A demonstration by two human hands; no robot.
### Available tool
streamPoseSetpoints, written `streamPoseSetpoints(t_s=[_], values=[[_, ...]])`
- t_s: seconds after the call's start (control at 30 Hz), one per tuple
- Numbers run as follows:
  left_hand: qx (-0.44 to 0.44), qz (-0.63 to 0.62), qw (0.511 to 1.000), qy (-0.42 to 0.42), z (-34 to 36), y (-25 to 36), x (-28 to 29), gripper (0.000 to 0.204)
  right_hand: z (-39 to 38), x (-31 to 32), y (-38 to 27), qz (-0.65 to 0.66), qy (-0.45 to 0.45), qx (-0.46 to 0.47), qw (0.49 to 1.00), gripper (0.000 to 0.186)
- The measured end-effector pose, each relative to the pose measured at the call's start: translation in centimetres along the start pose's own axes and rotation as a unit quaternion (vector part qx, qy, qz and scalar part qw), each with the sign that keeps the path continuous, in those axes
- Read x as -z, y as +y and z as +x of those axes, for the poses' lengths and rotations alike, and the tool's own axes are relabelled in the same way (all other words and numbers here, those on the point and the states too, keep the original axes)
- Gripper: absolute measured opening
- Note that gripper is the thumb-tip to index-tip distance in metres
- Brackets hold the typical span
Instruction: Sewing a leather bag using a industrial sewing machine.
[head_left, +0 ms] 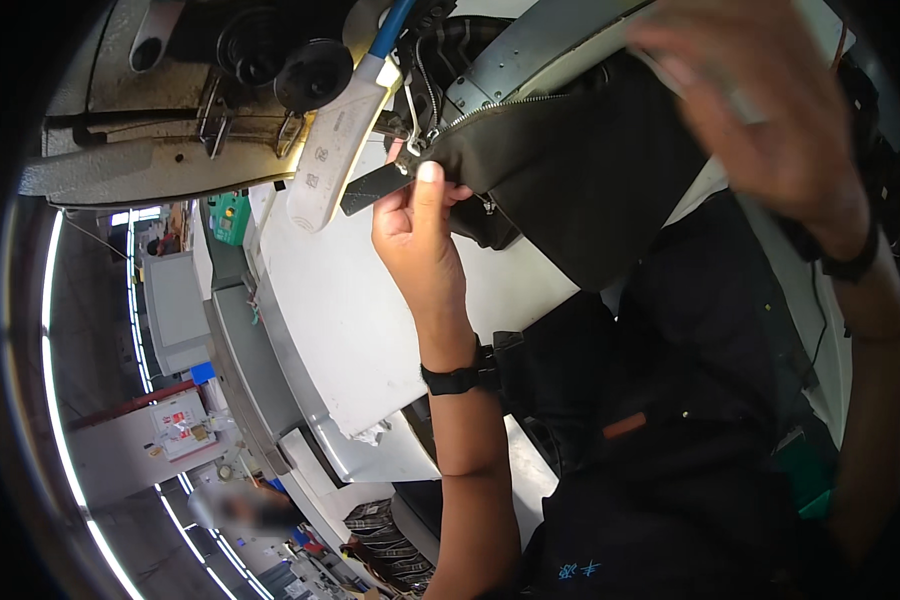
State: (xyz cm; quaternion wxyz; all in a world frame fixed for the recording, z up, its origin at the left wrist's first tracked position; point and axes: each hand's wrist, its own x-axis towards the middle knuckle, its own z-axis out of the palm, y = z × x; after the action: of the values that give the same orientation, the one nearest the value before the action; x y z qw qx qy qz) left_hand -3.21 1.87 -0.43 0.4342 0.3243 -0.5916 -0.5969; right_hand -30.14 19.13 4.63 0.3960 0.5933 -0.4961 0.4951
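My left hand (422, 235) is closed on the edge of a black fabric piece (595, 170), its thumb pressed flat on the cloth. A metal zipper (505, 106) runs along the upper edge of that piece. Beside my fingers a flat black strip (375, 188) sticks out to the left, close under the sewing machine's lit needle area. My right hand (770, 125) is raised over the right side of the fabric and smeared by motion; whether its fingers hold anything does not show.
The sewing machine (160, 165) fills the upper left, with a white, blue-topped handle-like part (332, 160) hanging in front. Below lies the white worktable (345, 330). A curved grey metal arm (530, 50) crosses the top. Striped cloth (385, 535) lies at the lower left.
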Motion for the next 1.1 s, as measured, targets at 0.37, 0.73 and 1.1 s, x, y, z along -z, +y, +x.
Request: streamPoseSetpoints(t_s=[0.37,0.73,1.1], values=[[0.042,-0.109,0.993,0.024,0.1,1.2,-1.9,0.050,-1.6,-14.7,-5.2,0.227,-0.191,-0.135,0.945,0.015],[0.043,-0.114,0.992,0.019,0.1,1.3,-2.1,0.050,0.5,-13.8,-4.6,0.299,-0.324,-0.242,0.864,0.015],[0.044,-0.068,0.997,0.012,0.0,1.5,-2.1,0.047,0.0,-13.9,-4.9,0.274,-0.290,-0.203,0.894,0.009]])
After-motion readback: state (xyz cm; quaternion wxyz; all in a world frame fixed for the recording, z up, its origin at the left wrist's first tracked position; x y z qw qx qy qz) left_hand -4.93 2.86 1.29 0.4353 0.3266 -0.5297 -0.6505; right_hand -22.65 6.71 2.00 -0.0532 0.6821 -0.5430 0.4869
